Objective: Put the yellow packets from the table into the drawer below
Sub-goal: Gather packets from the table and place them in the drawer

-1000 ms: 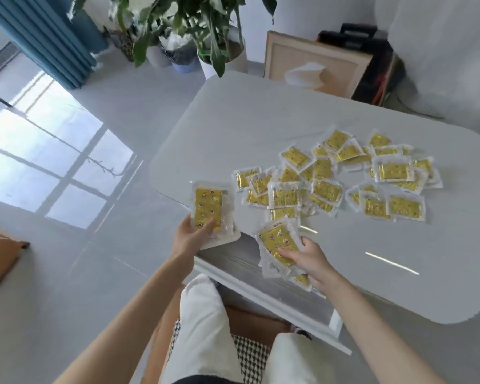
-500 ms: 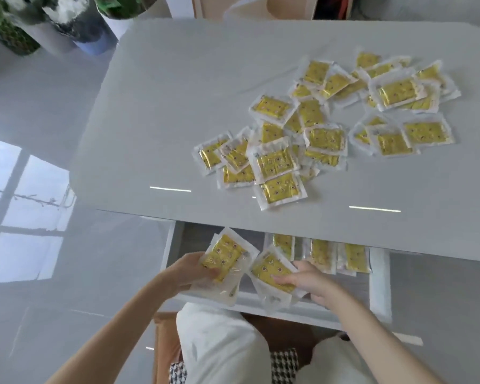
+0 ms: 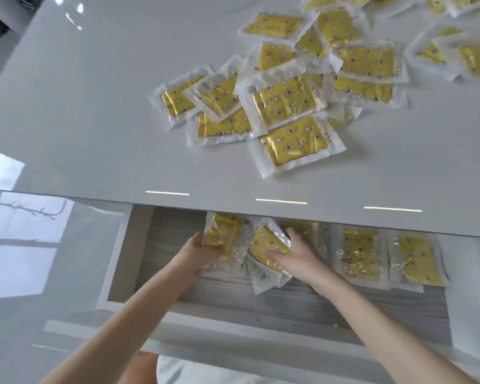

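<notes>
Both my hands are inside the open drawer point(image 3: 139, 239) under the white table point(image 3: 81, 120). My left hand point(image 3: 197, 252) grips a small stack of yellow packets point(image 3: 223, 231) in clear wrap. My right hand point(image 3: 291, 254) holds another bunch of yellow packets point(image 3: 263, 246), its fingers spread over them. The held bunches lie close over the drawer's grey floor. More packets point(image 3: 360, 248) lie flat in the drawer to the right. A heap of several yellow packets point(image 3: 286, 101) lies on the tabletop above.
The table's front edge point(image 3: 261, 214) overhangs the back of the drawer and hides part of it. The drawer's white front rail point(image 3: 233, 328) is near my lap. Glossy floor lies to the left.
The view has tilted down and closer. Both hands moved from the table edge down into the drawer, carrying their packets farther back under the tabletop.
</notes>
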Action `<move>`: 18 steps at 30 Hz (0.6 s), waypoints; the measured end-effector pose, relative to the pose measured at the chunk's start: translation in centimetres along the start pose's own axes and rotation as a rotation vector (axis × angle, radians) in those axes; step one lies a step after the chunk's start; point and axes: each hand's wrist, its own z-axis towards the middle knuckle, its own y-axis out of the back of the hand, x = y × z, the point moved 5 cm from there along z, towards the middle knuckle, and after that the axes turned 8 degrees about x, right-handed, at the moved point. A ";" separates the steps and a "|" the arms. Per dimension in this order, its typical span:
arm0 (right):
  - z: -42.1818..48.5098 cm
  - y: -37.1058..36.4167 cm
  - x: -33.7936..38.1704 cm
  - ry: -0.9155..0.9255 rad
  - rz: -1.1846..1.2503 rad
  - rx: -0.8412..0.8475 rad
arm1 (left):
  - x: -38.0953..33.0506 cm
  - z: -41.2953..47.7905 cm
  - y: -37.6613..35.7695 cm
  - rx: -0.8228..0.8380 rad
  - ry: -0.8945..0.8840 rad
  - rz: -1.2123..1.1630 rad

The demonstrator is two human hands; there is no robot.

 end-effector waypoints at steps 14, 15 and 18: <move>3.6 -1.6 1.1 0.162 -0.257 -0.234 | -2.0 3.2 1.7 -0.091 -0.262 0.821; 3.6 -1.5 1.0 0.162 -0.264 -0.238 | -2.1 3.2 1.8 -0.132 -0.257 0.899; 3.2 -1.0 1.2 0.158 -0.300 -0.277 | -2.4 2.4 1.5 -0.217 -0.260 1.074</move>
